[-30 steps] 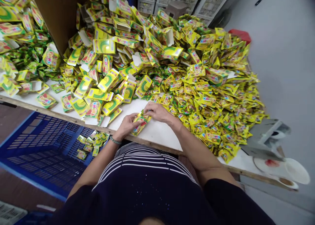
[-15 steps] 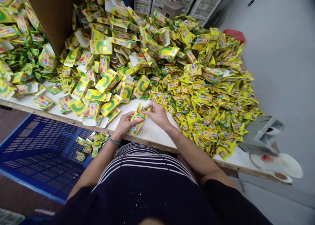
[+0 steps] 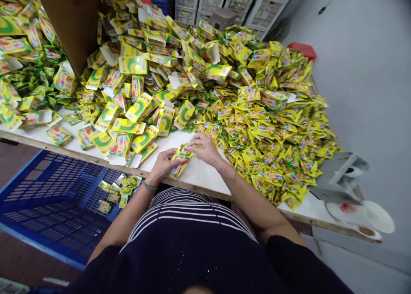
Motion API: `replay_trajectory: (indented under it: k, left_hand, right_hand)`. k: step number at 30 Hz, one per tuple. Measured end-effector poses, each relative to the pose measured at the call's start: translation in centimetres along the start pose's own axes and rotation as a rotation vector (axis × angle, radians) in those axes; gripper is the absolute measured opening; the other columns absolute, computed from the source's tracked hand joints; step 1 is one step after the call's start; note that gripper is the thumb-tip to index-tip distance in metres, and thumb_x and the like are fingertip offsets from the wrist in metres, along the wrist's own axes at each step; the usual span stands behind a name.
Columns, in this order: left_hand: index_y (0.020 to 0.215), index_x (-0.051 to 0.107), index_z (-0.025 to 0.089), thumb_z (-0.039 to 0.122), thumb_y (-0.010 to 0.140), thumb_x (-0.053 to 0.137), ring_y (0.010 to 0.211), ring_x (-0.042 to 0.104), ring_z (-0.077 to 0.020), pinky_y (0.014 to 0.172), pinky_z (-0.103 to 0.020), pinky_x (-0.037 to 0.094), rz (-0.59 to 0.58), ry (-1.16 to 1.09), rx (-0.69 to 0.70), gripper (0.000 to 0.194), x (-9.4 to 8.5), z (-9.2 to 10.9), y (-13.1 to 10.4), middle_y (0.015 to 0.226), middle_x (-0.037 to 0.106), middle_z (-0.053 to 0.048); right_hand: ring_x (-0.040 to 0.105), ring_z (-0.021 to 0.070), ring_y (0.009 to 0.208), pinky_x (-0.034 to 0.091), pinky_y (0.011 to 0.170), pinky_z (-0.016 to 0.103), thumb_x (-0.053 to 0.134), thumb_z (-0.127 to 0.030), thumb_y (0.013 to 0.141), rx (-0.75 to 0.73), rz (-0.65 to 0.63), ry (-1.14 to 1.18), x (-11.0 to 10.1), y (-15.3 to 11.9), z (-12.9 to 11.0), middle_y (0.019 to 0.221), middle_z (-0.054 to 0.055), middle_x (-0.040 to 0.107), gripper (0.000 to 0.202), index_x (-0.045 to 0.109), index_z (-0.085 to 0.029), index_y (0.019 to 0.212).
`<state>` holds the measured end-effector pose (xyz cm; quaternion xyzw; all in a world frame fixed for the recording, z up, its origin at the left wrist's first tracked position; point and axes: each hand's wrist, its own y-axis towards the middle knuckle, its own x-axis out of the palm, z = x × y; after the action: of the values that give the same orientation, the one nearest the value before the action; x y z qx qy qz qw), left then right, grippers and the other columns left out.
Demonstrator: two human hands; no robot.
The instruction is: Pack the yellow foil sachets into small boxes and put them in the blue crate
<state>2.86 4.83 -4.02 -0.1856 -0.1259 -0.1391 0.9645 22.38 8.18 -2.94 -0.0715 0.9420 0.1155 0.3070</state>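
A small yellow-green box (image 3: pixel 178 167) is held in my left hand (image 3: pixel 164 163), tilted above the white table (image 3: pixel 205 174) near its front edge. The fingers of my right hand (image 3: pixel 205 149) are bent at the upper end of this box, around a yellow piece that they largely cover; whether it is a sachet or a box flap cannot be made out. Left of my hands lie loose yellow boxes (image 3: pixel 120 145), some with white flaps open. On the right is a large heap of yellow sachets (image 3: pixel 266 144).
Below the table at the left stands a blue crate (image 3: pixel 41 199) with several small boxes inside. A cardboard divider (image 3: pixel 66 24) rises at the back left. A grey metal holder (image 3: pixel 337 178) and a white bowl (image 3: pixel 379 217) are at the right end.
My right hand has shifted slightly over the box's upper end, and the yellow sachet seen there before is now mostly covered. My left hand keeps its hold. The view has tipped slightly.
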Motion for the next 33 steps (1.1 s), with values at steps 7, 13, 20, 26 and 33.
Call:
replay_trajectory:
  k: [7, 13, 20, 26, 33]
  left_hand:
    - [0.095, 0.074, 0.013, 0.031, 0.053, 0.093, 0.068, 0.068, -0.0150, 0.068, -0.026, 0.052, 0.047, -0.081, -0.002, 0.050, -0.4, -0.6, 0.0, 0.082, 0.077, -0.004]
    - [0.105, 0.063, 0.015, 0.039, 0.056, 0.091, 0.061, 0.067, -0.0158, 0.063, -0.027, 0.053, 0.061, -0.090, 0.022, 0.061, -0.3, -0.5, -0.1, 0.070, 0.072, 0.000]
    - [0.116, 0.047, 0.023, 0.040, 0.069, 0.086, 0.060, 0.064, -0.0122, 0.057, -0.021, 0.047, 0.198, -0.102, 0.226, 0.064, -0.3, -0.2, -0.1, 0.076, 0.069, 0.003]
    - [0.099, 0.057, 0.019, 0.042, 0.069, 0.084, 0.052, 0.057, -0.0093, 0.050, -0.020, 0.041, 0.057, -0.088, 0.116, 0.046, -0.8, -0.1, -0.2, 0.066, 0.064, 0.005]
    - [0.103, 0.050, 0.022, 0.041, 0.062, 0.087, 0.047, 0.053, -0.0084, 0.047, -0.019, 0.038, 0.133, -0.141, 0.094, 0.058, -0.9, -0.3, 0.1, 0.063, 0.063, 0.008]
  right_hand:
    - [0.056, 0.0234, 0.106, 0.039, 0.103, 0.042, 0.060, -0.050, 0.093, 0.112, -0.163, 0.164, 2.0, -1.3, -0.4, 0.103, 0.005, 0.071, 0.033, 0.081, -0.027, 0.080]
    - [0.057, 0.0276, 0.112, 0.035, 0.110, 0.050, 0.052, -0.059, 0.094, 0.149, -0.193, 0.282, 3.0, -2.7, -1.2, 0.088, 0.004, 0.073, 0.046, 0.077, -0.025, 0.074]
    - [0.064, 0.0187, 0.090, 0.052, 0.084, 0.033, 0.070, -0.060, 0.079, 0.192, 0.045, 0.487, 3.6, -2.7, -0.5, 0.102, 0.006, 0.069, 0.048, 0.067, -0.024, 0.110]
    - [0.058, 0.0158, 0.069, 0.049, 0.069, 0.029, 0.059, -0.049, 0.089, 0.146, -0.144, 0.344, 3.2, -3.1, -0.7, 0.072, 0.001, 0.064, 0.033, 0.069, -0.020, 0.076]
    - [0.067, 0.0194, 0.082, 0.052, 0.078, 0.033, 0.061, -0.039, 0.088, 0.114, -0.118, 0.242, 2.0, -2.3, -1.7, 0.093, 0.003, 0.076, 0.029, 0.075, -0.024, 0.108]
